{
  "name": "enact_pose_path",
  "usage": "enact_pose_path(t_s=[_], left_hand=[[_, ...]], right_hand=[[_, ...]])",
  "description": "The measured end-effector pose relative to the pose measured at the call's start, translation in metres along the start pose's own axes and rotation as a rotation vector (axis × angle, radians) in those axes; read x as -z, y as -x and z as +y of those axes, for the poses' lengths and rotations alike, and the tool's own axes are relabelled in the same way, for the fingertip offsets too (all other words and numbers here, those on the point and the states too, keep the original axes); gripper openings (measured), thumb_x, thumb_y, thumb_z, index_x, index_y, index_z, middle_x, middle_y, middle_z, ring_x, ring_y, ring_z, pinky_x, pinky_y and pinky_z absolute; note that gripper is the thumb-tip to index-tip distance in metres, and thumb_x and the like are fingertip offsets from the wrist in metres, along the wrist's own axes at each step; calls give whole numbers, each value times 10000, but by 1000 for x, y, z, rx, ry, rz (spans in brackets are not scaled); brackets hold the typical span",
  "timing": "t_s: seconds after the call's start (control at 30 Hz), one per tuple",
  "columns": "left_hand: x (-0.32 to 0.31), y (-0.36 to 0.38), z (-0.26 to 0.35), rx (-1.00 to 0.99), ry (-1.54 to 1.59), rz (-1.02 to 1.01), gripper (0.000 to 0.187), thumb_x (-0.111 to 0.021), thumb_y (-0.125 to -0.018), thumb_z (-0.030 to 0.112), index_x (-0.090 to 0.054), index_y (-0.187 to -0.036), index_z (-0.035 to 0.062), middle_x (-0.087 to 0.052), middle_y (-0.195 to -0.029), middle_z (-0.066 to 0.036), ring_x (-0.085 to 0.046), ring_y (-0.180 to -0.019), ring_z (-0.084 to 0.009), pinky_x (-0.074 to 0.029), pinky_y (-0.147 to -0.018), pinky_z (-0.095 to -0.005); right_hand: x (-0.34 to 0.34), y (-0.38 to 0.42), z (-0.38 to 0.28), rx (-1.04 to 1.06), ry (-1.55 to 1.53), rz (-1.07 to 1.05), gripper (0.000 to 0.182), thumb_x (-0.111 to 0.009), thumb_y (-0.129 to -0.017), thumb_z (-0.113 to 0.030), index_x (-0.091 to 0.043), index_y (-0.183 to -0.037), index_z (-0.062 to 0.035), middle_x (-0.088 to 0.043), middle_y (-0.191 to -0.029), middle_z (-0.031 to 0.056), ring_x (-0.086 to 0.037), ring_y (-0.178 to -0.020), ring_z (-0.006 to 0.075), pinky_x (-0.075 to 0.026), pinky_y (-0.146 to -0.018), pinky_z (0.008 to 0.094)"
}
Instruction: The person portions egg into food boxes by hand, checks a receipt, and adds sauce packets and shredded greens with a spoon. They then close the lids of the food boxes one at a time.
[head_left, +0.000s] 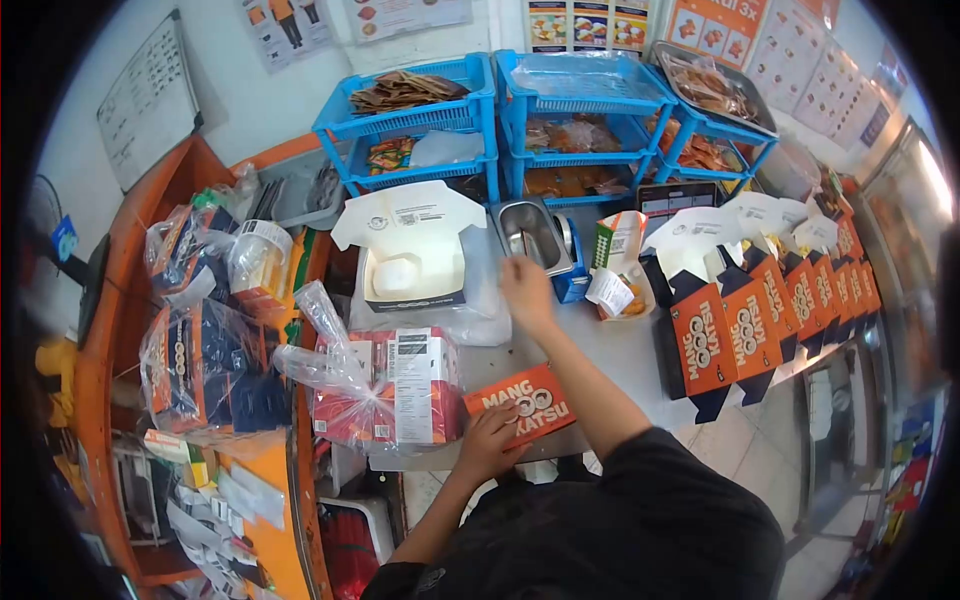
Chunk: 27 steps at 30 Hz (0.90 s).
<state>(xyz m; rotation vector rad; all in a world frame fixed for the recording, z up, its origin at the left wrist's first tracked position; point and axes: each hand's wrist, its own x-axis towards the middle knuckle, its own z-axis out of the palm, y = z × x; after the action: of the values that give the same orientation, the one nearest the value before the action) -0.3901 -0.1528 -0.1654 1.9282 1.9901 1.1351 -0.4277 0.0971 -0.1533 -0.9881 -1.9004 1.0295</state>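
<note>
My left hand (488,440) rests on a closed orange box (540,398) printed "MANG KATSU", its fingers bent over the left part of the lid and gripping it. Above that, my right hand (526,292) is at the near edge of a steel container (533,236). Its fingers look drawn together; anything between them is hidden. Left of the right hand, an open white-lined box (416,270) holds a small white tub (396,274). Right of it stands an open food box (627,290) with a paper slip and a green-and-orange packet.
Several open orange boxes (745,325) line the counter's right side. A plastic-wrapped red package (385,385) sits at left. Blue tiered racks (585,100) with packets stand behind; bagged boxes (215,360) fill the left shelf.
</note>
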Motion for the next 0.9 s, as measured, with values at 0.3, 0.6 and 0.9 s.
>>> enact_pose_path(t_s=[0.3,0.6,0.9], left_hand=[[2,-2,-5,-19,-11,18,288,-752,-640,212,-601,-795,24,-593,-1112,-104,-532,-1119,-265,-400,-887,-395],[-5,-8,3,33,-47,46,284,-760,-627,199,-599,-781,21,-594,-1116,-98,-530,-1118,-275,-389,-894,-404],[-10,-14,8,34,-57,90,261,-764,-629,191,-607,-790,59,-593,-1113,-95,-523,-1128,-272,-381,-901,-399]], right_hand=[[110,20,142,-97,464,-8,552,-475,-757,-41,-367,-1294,22,-603,-959,258,-610,-855,347,-471,-758,409],[105,-25,90,-453,-390,-95,395,-587,-832,-220,-566,-1174,-25,-593,-980,60,-518,-716,125,-401,-629,237],[89,6,109,-173,-284,92,220,-627,-833,-168,-587,-672,-23,-585,-648,69,-499,-556,163,-398,-524,287]])
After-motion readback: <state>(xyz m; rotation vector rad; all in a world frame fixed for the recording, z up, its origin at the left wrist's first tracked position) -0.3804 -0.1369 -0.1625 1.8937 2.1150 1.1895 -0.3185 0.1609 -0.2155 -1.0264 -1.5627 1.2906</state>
